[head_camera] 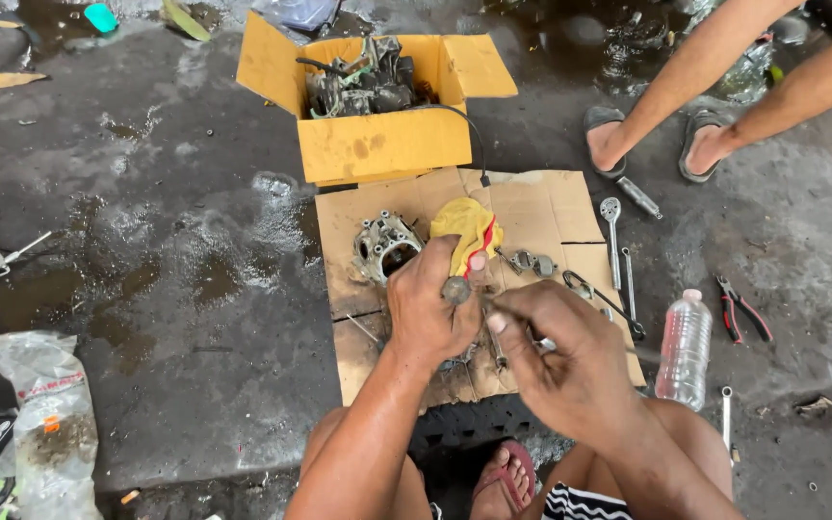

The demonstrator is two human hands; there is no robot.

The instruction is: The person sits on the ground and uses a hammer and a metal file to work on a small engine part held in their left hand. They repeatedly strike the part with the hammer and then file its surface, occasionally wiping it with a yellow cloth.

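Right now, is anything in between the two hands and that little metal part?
No. The left hand already holds the small round metal part together with a yellow rag. The right hand sits just beside it, with nothing visible between them.

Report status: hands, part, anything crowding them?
Left hand grips small metal part and yellow rag. Right hand pinches thin tool. Engine casing close left.
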